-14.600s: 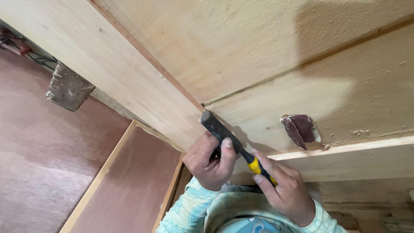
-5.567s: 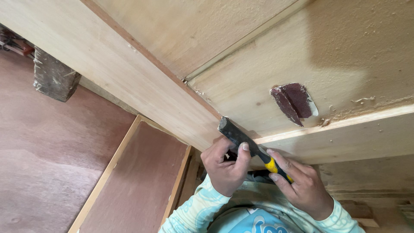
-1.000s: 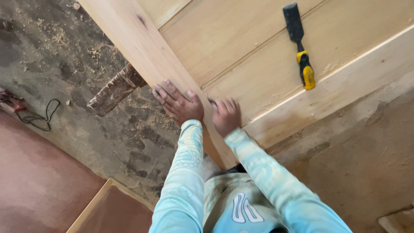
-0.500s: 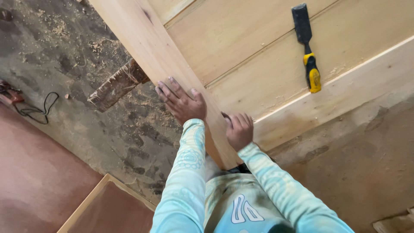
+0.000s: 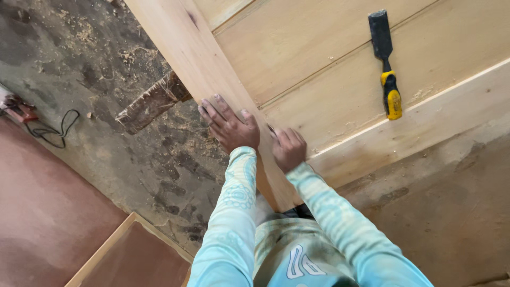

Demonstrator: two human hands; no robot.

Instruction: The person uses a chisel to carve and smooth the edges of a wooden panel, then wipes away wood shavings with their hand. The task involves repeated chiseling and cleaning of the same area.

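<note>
Under our hands lies the pale wooden door (image 5: 340,69), flat and face up, and its outer frame board (image 5: 212,79) is what we touch. That board's long axis runs from the upper left of the view down toward our body, ending at a corner just in front of our chest, where a lower rail (image 5: 425,127) meets it and runs away to the right.

Our left hand (image 5: 229,126) rests open on the frame board, palm down, fingers spread and pointing up along the board's outer edge, gripping nothing. Our right hand (image 5: 289,149) sits just beside it on the inner side of the same board, close to the seam with the panel; its fingers are curled under, and we cannot tell whether they pinch something small or simply press the wood. Both hands are near the corner, with the left a little farther up the board.

Up and to the right, well apart from both hands and nearer the right one, a chisel (image 5: 385,64) with a black blade guard and yellow handle lies loose on the panel. Beneath the door's left edge a rough wooden block (image 5: 151,103) juts out over the dusty concrete floor (image 5: 106,64), where a black cable (image 5: 56,130) trails at the far left.
</note>
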